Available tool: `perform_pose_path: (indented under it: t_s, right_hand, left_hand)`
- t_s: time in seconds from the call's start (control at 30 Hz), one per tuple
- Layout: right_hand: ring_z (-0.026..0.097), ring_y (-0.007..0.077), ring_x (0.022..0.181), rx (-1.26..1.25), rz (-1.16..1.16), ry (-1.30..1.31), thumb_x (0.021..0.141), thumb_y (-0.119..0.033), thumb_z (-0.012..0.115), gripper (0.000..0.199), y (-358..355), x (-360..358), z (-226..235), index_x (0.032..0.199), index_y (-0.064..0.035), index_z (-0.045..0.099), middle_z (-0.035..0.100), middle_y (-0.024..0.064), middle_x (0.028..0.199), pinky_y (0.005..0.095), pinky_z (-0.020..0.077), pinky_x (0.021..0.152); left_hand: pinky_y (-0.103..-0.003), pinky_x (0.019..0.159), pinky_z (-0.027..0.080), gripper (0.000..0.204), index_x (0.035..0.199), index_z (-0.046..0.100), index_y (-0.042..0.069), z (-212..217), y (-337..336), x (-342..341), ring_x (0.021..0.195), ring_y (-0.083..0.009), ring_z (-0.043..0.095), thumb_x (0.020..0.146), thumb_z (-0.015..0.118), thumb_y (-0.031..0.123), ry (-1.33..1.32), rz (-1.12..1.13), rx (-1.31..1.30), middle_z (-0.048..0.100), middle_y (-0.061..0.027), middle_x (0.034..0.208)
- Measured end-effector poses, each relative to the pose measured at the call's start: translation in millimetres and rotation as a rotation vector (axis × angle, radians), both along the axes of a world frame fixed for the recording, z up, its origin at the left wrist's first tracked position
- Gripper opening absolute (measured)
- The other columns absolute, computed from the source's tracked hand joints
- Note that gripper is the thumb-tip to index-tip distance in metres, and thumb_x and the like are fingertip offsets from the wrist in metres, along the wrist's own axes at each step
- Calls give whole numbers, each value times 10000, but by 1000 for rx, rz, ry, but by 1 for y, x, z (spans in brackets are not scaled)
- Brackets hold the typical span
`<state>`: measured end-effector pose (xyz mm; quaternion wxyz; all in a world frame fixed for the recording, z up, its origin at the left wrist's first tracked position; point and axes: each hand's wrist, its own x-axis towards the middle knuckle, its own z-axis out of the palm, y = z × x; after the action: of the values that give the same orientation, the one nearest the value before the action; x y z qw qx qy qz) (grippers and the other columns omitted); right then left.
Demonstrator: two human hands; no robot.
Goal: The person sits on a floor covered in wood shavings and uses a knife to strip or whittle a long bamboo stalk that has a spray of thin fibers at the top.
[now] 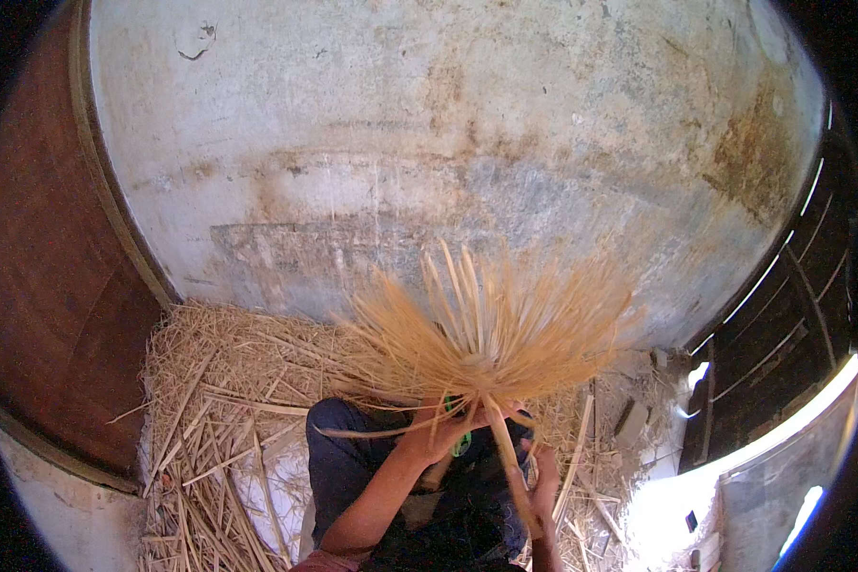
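Straw-coloured bundle — fanned, wispy strands — atop a slender stick

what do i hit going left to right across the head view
brown door-like panel → heaped straw left of the knees → left forearm → pale stick → right hand → dark slatted panel
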<state>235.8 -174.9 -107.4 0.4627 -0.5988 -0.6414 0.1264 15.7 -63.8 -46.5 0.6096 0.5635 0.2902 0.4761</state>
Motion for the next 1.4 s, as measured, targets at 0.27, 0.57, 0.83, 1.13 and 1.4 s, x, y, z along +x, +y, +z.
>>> perform_pose_path:
  t_s: [0.27,0.57,0.83,1.13,1.4]
  right_hand:
    - [667,364,1062,238,-85,39,935,-275,715,330,-5,1,49,1133,-12,713,701,203,1105,451,511,961]
    - [683,350,973,221,-21,51,825,-176,811,283,3,-24,86,1068,-49,741,707,166,1013,432,523,869]
    - [672,324,949,267,78,124,828,-145,811,247,17,-43,92,1030,-34,721,699,145,991,413,513,859]
    - [654,301,1005,241,65,95,759,-245,923,541,27,-62,104,1144,-38,603,653,140,1095,401,512,897]
    - [493,251,1271,188,-34,384,761,-228,920,919,34,-84,122,1500,-37,408,473,128,1399,416,425,1106]
  left_hand:
    - [-605,1239,338,757,1552,344,-66,3,1,-1,1489,-431,381,1080,423,521,-65,-292,-56,397,-331,1575]
    - [-460,1101,498,472,1311,596,-5,21,-7,1,1232,-311,612,970,730,292,-589,-357,-421,657,-178,1296]
    - [-475,1132,473,487,1361,564,-8,-3,-8,2,1274,-325,588,1000,682,296,-314,-260,-246,630,-196,1340]
    - [-493,1167,444,505,1417,529,-12,-70,3,7,1321,-342,562,1033,627,301,87,-45,70,600,-216,1390]
    - [-509,1198,418,522,1467,497,-15,-137,6,27,1362,-356,539,1063,579,304,333,128,390,574,-234,1435]
